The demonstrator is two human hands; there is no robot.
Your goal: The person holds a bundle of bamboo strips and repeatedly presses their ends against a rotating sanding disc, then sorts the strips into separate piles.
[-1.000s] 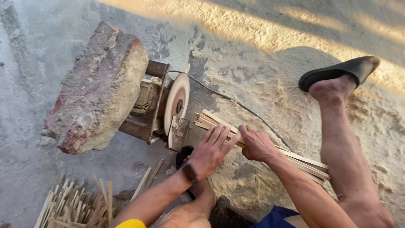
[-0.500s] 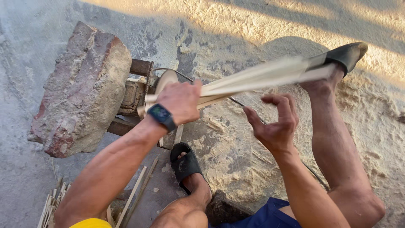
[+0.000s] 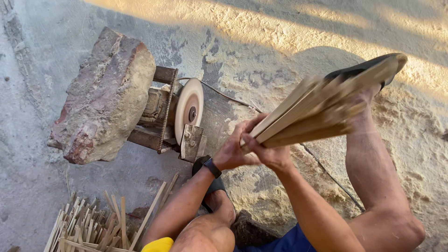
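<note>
- Head view, centre of the frame: two hands meet on one bundle of long, pale, flat wooden strips [image 3: 322, 109]. The strips overlap and blur, so I cannot count them.
- The left hand [image 3: 232, 150] has its fingers curled shut around the near end of the bundle. One black wristband [image 3: 208, 165] sits on that wrist.
- The right hand [image 3: 270, 154] touches the left one and is closed on the same near end, fingers wrapped underneath it.
- The bundle is held off the ground and slants up toward the upper right of the frame, where its far end overlaps one black sandal [image 3: 368, 67] on a raised foot.
- Left of centre stands one round, tan sanding disc [image 3: 188, 112] in a rusty metal frame [image 3: 161, 119], with one small metal block [image 3: 192, 142] just below the disc.
- One large, rough, reddish-grey stone block [image 3: 103, 95] rests on that frame in the upper left.
- One thin dark cable [image 3: 326, 175] runs from the disc across the sawdust-covered ground [image 3: 261, 28] toward the lower right.
- In the lower left lies one loose pile of short, pale wooden sticks [image 3: 91, 226], too many and too tangled to count.
</note>
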